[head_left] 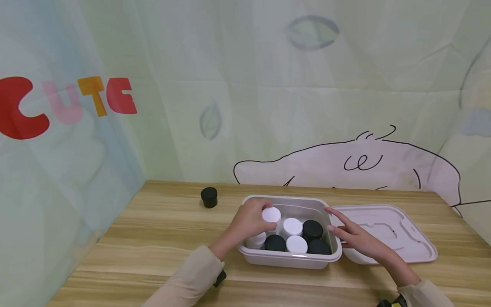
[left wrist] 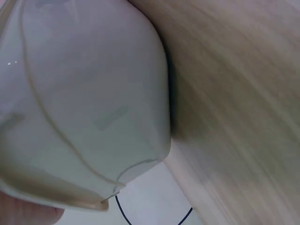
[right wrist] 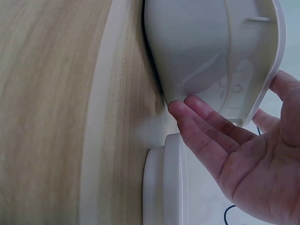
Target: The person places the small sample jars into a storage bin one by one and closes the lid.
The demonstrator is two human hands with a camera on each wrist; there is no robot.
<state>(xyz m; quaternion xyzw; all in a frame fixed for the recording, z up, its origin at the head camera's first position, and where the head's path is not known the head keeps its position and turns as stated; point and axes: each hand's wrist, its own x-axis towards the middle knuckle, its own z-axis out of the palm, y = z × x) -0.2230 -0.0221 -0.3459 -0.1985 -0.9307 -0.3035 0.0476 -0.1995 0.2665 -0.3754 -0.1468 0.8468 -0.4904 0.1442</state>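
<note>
My left wrist view is mostly filled by the blurred grey wall of the plastic container (left wrist: 84,103), with wood grain beside it, and I can't make out the hand there. From the head view, my left hand (head_left: 249,219) reaches into the container (head_left: 291,259) and curls round a white-lidded jar (head_left: 271,214) at its back left corner. Another white jar (head_left: 256,240) is half hidden under that hand. My right hand (head_left: 354,236) lies with straight fingers against the container's right rim, gripping nothing; in the right wrist view the fingertips (right wrist: 180,111) touch the container's outer wall (right wrist: 201,51), just above the lid's edge (right wrist: 164,178).

Inside I count four white-topped jars and three black ones, all round and squat. One more black jar (head_left: 209,197) stands alone on the wooden table (head_left: 153,238), well apart to the left. The flat, ridged lid (head_left: 387,232) lies just right of the container, partly covered by my right hand.
</note>
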